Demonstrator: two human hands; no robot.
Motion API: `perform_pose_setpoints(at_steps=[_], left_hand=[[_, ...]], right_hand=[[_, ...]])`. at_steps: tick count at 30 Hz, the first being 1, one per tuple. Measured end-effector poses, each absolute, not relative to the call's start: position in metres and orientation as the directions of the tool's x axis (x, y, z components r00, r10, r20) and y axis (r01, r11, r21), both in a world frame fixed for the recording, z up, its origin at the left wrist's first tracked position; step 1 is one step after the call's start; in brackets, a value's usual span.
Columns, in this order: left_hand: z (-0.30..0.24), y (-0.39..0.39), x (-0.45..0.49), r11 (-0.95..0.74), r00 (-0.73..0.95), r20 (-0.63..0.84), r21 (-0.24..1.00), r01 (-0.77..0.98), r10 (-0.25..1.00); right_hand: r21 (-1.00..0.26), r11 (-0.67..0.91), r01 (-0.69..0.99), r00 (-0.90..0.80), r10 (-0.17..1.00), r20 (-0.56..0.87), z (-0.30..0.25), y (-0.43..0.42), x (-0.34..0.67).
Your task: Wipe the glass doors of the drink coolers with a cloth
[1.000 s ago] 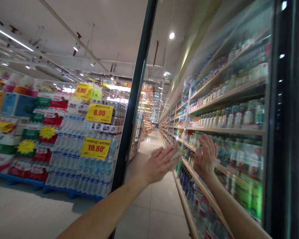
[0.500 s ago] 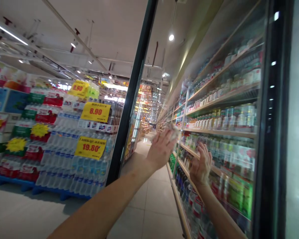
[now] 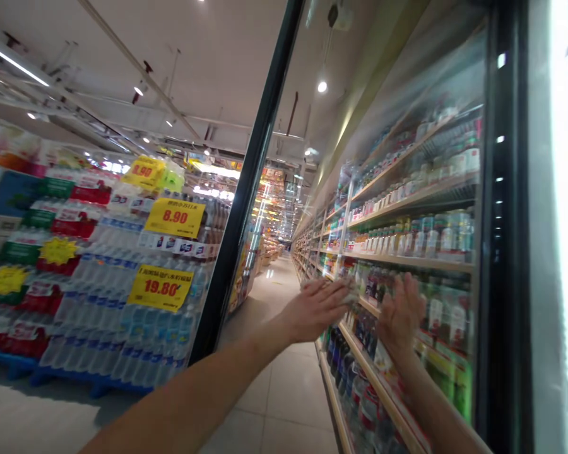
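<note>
My left hand (image 3: 319,310) reaches in from the lower left, its back toward me. Pale crumpled cloth (image 3: 351,291) shows beyond the fingertips, held under the hand against the glass door (image 3: 383,82). To the right, a fainter, doubled hand shape (image 3: 400,315) with raised fingers and a forearm looks like a reflection in this glass. Apart from that shape, no right hand can be made out. Dark framing (image 3: 253,170) borders the pane.
Shelves of bottles and cans (image 3: 421,243) show in the pane. Stacked water packs (image 3: 123,284) with yellow price signs (image 3: 175,216) stand at left on a blue pallet (image 3: 89,383). Tiled floor (image 3: 284,403) runs down the aisle. A bright vertical strip (image 3: 565,189) lights the far right.
My left hand and the cloth have moved right and slightly down. The fainter hand shape has shifted right too. The view has turned slightly, so the stacked packs sit farther left.
</note>
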State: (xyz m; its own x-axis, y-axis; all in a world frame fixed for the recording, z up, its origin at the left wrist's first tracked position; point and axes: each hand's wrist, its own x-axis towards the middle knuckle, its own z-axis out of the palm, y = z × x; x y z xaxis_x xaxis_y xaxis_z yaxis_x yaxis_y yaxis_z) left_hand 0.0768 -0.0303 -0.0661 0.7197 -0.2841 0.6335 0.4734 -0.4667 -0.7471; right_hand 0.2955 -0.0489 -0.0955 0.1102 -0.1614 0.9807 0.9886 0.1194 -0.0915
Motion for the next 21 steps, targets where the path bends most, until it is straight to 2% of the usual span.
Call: perform_pose_setpoints(at_steps=[2,5,6,9,11,12,14,16,17,19,21], left_hand=[[-0.051,-0.031,0.084,-0.491,0.653,0.723,-0.663,0.565,-0.225],[-0.033,-0.033,0.098,-0.519,0.447,0.884,-0.447,0.728,-0.135],[-0.033,-0.034,0.102,-0.52,0.448,0.884,-0.447,0.728,-0.132],[-0.04,-0.033,0.109,-0.492,0.665,0.706,-0.68,0.543,-0.242],[-0.037,-0.031,0.104,-0.469,0.722,0.634,-0.746,0.473,-0.279],[-0.031,-0.031,0.1,-0.475,0.688,0.677,-0.71,0.519,-0.261],[-0.018,-0.029,0.088,-0.503,0.521,0.836,-0.529,0.684,-0.17],[-0.013,-0.028,0.078,-0.511,0.361,0.928,-0.356,0.783,-0.092],[-0.016,-0.027,0.075,-0.512,0.359,0.929,-0.353,0.784,-0.091],[-0.032,-0.027,0.072,-0.505,0.528,0.832,-0.535,0.678,-0.172],[-0.05,-0.028,0.074,-0.465,0.73,0.619,-0.757,0.459,-0.288]], right_hand=[[-0.132,0.118,0.984,0.152,-0.179,0.972,-0.092,-0.049,0.308],[-0.107,0.139,0.984,0.134,-0.2,0.971,-0.094,-0.048,0.317],[-0.098,0.151,0.984,0.129,-0.211,0.969,-0.095,-0.048,0.317],[-0.081,0.183,0.98,0.124,-0.239,0.963,-0.097,-0.047,0.316],[-0.063,0.19,0.98,0.111,-0.25,0.962,-0.097,-0.047,0.315],[-0.061,0.193,0.979,0.111,-0.255,0.961,-0.097,-0.048,0.315],[-0.065,0.195,0.979,0.115,-0.255,0.96,-0.096,-0.049,0.314],[-0.074,0.192,0.979,0.122,-0.252,0.96,-0.096,-0.05,0.313],[-0.078,0.191,0.979,0.125,-0.249,0.96,-0.096,-0.05,0.313],[-0.072,0.186,0.98,0.118,-0.248,0.961,-0.096,-0.05,0.312],[-0.063,0.184,0.981,0.109,-0.253,0.961,-0.096,-0.05,0.313]])
